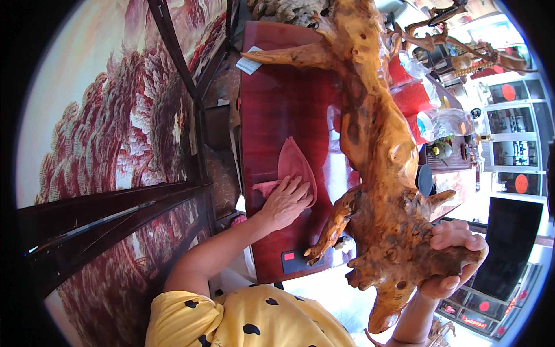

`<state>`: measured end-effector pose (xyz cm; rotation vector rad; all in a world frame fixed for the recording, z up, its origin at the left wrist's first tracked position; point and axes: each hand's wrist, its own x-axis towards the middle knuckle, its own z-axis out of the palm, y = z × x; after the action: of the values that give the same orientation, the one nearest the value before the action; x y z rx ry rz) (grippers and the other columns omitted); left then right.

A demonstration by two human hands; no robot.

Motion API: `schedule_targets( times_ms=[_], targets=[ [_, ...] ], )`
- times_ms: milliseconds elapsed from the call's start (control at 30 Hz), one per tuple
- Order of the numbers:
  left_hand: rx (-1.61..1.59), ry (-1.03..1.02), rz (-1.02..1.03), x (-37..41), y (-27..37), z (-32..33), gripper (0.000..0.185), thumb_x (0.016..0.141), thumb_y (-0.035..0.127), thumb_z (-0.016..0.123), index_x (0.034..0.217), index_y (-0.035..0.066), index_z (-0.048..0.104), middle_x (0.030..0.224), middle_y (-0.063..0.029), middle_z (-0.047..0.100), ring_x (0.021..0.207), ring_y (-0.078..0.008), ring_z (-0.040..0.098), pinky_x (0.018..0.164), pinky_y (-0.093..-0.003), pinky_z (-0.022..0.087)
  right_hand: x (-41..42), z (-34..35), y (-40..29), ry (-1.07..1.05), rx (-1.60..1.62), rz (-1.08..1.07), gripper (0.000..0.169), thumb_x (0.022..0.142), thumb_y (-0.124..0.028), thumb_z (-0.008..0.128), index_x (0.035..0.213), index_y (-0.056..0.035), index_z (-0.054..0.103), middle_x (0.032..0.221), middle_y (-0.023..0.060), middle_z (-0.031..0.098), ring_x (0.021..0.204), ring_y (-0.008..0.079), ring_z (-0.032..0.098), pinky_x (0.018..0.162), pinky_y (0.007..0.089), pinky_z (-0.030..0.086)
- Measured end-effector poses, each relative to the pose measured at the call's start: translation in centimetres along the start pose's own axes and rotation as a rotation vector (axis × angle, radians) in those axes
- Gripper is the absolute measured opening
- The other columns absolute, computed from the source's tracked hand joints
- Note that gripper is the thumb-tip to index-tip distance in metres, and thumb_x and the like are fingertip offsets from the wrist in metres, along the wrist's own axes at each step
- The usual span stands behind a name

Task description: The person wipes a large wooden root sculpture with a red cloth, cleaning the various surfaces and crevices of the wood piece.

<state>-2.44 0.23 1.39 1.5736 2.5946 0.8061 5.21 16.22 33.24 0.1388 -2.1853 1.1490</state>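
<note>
My left hand (287, 201) lies palm down on a pink cloth (297, 167), pressing it on the glossy red-brown wooden tabletop (286, 108). Part of the cloth spreads out past the fingertips, and a folded edge sticks out to the left. At the lower right my right hand (459, 256) grips a knobby stub of a large polished tree-root carving (377, 143). The carving runs from the top of the picture down along the table's right side, and its lower end reaches past the table edge. Its branch-like arms extend over the tabletop.
A dark pad (299, 261) lies at the table's near edge, and a white patterned card (249, 63) lies under a branch tip. Red containers in clear plastic (412, 97) stand beyond the carving. A large framed landscape picture (130, 126) rises at the left.
</note>
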Motion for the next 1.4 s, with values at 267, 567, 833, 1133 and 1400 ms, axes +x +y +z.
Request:
schedule_targets(
  times_ms=[267,567,833,1133,1400],
  targets=[
    [0.098,0.162,0.074,11.1,-11.9,-0.4,0.030,0.084,0.029,0.063,0.111,0.017,0.063,0.128,-0.0092,0.053,0.127,-0.0322,0.043,0.104,-0.0493,0.034,-0.1,-0.6,0.0,-0.021,-0.042,-0.028,0.059,0.088,-0.057,0.062,0.116,-0.0089,0.041,0.074,0.0069,0.062,0.075,0.0200,0.057,0.076,0.0334,0.044],
    [0.056,0.331,-0.092,17.6,-11.3,2.9,0.027,0.080,0.023,0.065,0.103,0.010,0.066,0.108,-0.0101,0.059,0.109,-0.0317,0.051,0.097,-0.0463,0.038,-0.3,0.0,0.4,0.025,-0.007,-0.076,0.061,0.087,-0.058,0.061,0.121,-0.0103,0.044,0.076,0.0045,0.060,0.076,0.0191,0.056,0.070,0.0313,0.043],
    [-0.117,-0.024,0.366,6.7,1.2,4.7,0.025,0.078,0.022,0.060,0.100,0.012,0.069,0.112,-0.0058,0.055,0.119,-0.0260,0.045,0.108,-0.0423,0.028,-0.1,0.2,0.2,0.022,-0.033,-0.065,0.059,0.089,-0.057,0.060,0.122,-0.0105,0.044,0.077,0.0051,0.061,0.078,0.0185,0.057,0.072,0.0317,0.045],
    [-0.118,0.056,0.383,11.1,-1.8,5.2,0.024,0.081,0.029,0.064,0.100,0.014,0.064,0.113,-0.0074,0.058,0.119,-0.0275,0.049,0.103,-0.0461,0.033,-0.1,-0.4,0.3,-0.069,0.033,-0.067,0.060,0.087,-0.056,0.060,0.118,-0.0077,0.044,0.079,0.0058,0.055,0.080,0.0182,0.050,0.079,0.0344,0.039],
    [0.082,0.116,-0.068,13.6,-10.2,0.8,0.040,0.085,0.032,0.064,0.121,0.016,0.061,0.132,-0.0083,0.051,0.125,-0.0299,0.044,0.104,-0.0581,0.031,-0.6,-0.4,0.2,-0.020,-0.016,-0.021,0.059,0.087,-0.057,0.059,0.116,-0.0082,0.043,0.076,0.0045,0.054,0.078,0.0173,0.049,0.078,0.0337,0.038]
  ],
)
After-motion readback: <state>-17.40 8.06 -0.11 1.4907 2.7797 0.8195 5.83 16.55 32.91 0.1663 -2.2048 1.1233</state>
